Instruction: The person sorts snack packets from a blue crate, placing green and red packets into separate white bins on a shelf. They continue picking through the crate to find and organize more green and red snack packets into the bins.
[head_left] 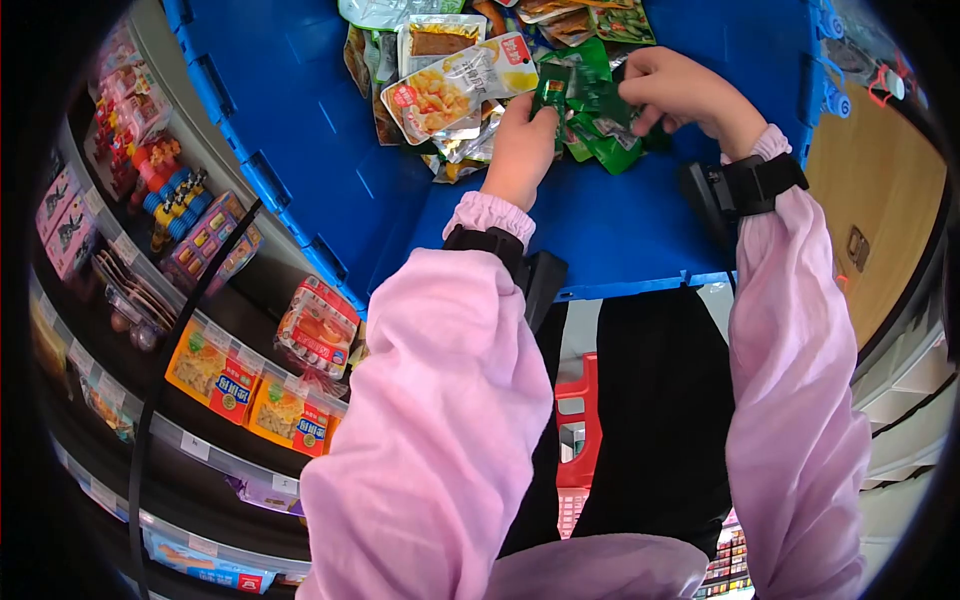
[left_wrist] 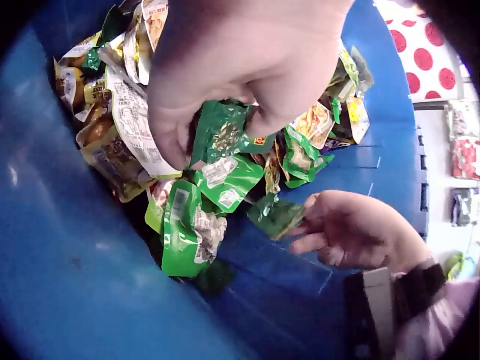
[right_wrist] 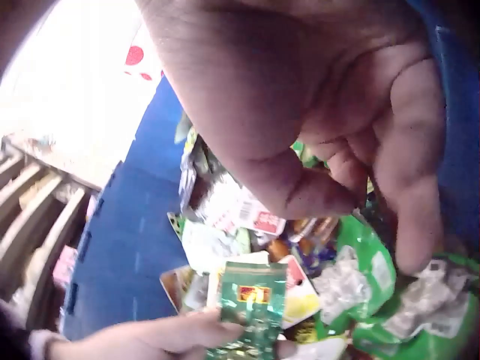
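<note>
My left hand (head_left: 522,150) pinches a small dark green foil packet (right_wrist: 253,296) between thumb and fingers, over the heap of snack packets. To its right, my right hand (head_left: 690,95) has its thumb and fingers curled together at another small green packet (left_wrist: 276,216), seen at its fingertips in the left wrist view. Brighter green packets (left_wrist: 184,232) with clear windows lie below the two hands. Left of the left hand is a large white pouch (head_left: 440,92) with a food picture. The right hand's fingertips are partly hidden in the head view.
The packets lie in a big blue plastic crate (head_left: 330,190) with upright walls. Store shelves (head_left: 200,440) with boxed and bagged snacks run along the left. A red basket (head_left: 578,430) is below, near the person's legs, and a wooden panel (head_left: 870,200) stands at the right.
</note>
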